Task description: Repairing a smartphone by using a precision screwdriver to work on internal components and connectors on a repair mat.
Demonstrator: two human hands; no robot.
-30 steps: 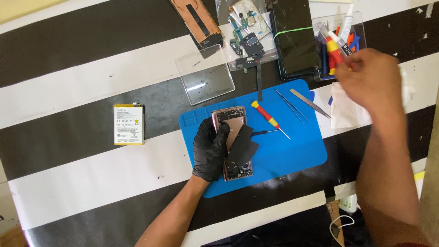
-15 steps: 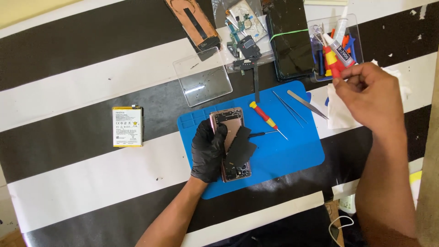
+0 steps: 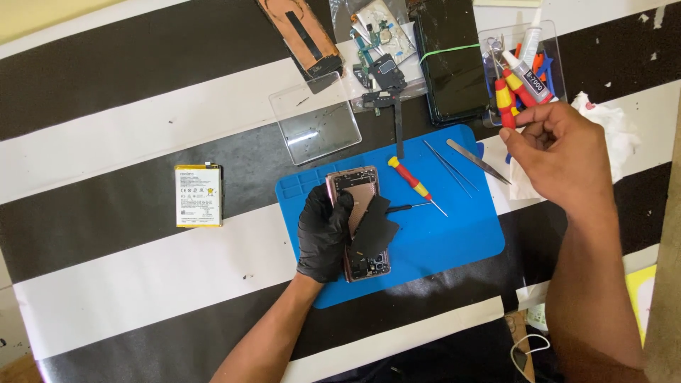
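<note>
Opened phone (image 3: 358,213) on the blue mat (image 3: 454,241), counter striped black and white. Your gloved left hand (image 3: 323,234) lies over the phone's left edge, fingers grasping it and a loose black cover piece (image 3: 374,228); press it flat so the frame cannot slide. Your bare right hand (image 3: 560,156) is loosely curled beside the clear tool tray (image 3: 553,42); whether it pinches anything, you cannot tell. Pick one tool cleanly, leaving the red-and-yellow screwdriver (image 3: 411,179) and tweezers (image 3: 477,161) lying near the phone undisturbed.
</note>
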